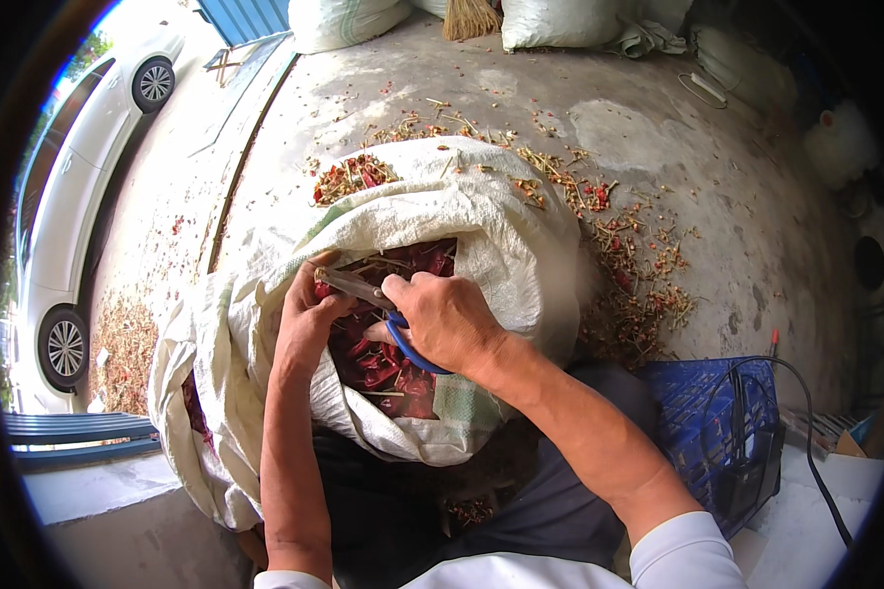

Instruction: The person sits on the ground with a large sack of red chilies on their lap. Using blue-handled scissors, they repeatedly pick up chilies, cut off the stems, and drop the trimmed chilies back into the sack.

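A white woven sack (506, 226) stands between my knees, its mouth folded open on dried red chilies (375, 371) with pale stems. Over the opening, my right hand (449, 319) grips scissors (356, 286) by their blue handles. The blades point left, to the fingertips of my left hand (306, 322). Those fingers are pinched on a red chili (323, 290), partly hidden behind the blades and thumb. Whether the blades touch its stem I cannot make out.
Cut stems and red scraps (638, 270) litter the concrete, with a small heap (349, 182) on the sack's far fold. A blue plastic crate (692, 407) stands at my right, a cable beside it. Full white sacks (560, 25) and a broom (471, 20) are behind; a white car (93, 177) is left.
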Demonstrator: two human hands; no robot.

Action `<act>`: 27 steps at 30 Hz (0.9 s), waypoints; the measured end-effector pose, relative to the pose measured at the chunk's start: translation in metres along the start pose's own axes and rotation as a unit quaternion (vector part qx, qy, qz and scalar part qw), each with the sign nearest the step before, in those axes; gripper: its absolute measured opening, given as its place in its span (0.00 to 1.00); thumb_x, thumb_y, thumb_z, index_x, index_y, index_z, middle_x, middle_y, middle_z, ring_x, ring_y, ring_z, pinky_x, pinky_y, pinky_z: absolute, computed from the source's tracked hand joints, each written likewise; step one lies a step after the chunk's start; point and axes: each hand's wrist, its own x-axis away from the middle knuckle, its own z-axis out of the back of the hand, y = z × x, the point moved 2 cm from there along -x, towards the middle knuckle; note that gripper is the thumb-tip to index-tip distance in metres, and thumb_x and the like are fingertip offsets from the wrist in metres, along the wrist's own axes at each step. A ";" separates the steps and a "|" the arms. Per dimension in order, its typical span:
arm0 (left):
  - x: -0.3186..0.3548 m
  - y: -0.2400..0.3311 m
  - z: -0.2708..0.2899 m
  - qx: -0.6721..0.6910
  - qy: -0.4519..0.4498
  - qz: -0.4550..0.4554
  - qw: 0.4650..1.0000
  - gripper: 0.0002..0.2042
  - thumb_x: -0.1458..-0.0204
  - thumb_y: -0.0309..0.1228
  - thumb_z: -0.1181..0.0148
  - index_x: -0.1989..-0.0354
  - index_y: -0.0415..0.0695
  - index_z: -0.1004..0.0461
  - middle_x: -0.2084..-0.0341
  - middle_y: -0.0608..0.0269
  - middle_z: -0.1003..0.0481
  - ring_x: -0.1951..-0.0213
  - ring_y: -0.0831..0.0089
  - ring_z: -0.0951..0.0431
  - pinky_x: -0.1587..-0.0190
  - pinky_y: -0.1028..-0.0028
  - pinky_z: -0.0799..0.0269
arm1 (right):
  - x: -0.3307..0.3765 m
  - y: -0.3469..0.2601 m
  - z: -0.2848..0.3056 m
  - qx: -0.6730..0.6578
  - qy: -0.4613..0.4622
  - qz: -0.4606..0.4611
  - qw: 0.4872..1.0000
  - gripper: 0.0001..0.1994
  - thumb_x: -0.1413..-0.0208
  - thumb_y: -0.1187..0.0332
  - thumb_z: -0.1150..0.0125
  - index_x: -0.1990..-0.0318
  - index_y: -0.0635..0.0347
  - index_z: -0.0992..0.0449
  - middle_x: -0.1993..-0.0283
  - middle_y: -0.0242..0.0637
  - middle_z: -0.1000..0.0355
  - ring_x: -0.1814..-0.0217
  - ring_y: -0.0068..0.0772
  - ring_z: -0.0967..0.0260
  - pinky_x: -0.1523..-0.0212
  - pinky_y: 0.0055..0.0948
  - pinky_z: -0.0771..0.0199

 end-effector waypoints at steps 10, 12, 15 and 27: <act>-0.004 -0.007 -0.007 -0.080 0.026 -0.049 0.995 0.09 0.41 0.22 0.43 0.53 0.36 0.25 0.67 0.68 0.22 0.65 0.83 0.24 0.61 0.81 0.26 | 0.001 -0.003 -0.005 -0.093 0.042 0.003 0.995 0.24 0.51 0.50 0.27 0.68 0.63 0.29 0.78 0.48 0.29 0.73 0.53 0.25 0.72 0.42 0.27; -0.002 -0.004 -0.007 -0.092 0.034 -0.074 0.992 0.08 0.39 0.23 0.43 0.53 0.37 0.24 0.68 0.70 0.23 0.66 0.85 0.25 0.63 0.82 0.27 | 0.003 -0.003 -0.006 -0.154 0.016 -0.015 0.988 0.25 0.52 0.47 0.28 0.69 0.63 0.29 0.80 0.47 0.29 0.73 0.52 0.25 0.72 0.43 0.27; 0.004 0.005 -0.012 -0.121 0.044 -0.111 0.985 0.08 0.38 0.24 0.44 0.52 0.38 0.24 0.69 0.72 0.24 0.67 0.86 0.27 0.65 0.83 0.29 | 0.005 -0.009 -0.003 -0.246 0.005 -0.031 0.969 0.27 0.51 0.46 0.27 0.70 0.63 0.30 0.80 0.45 0.30 0.75 0.47 0.25 0.73 0.41 0.28; 0.012 -0.024 0.003 -0.209 0.046 -0.092 0.972 0.08 0.42 0.23 0.39 0.55 0.41 0.22 0.73 0.75 0.28 0.71 0.87 0.31 0.67 0.83 0.33 | -0.017 0.027 0.067 -0.663 0.220 -0.092 0.710 0.22 0.38 0.44 0.42 0.67 0.55 0.32 0.81 0.25 0.38 0.84 0.13 0.41 0.83 0.16 0.40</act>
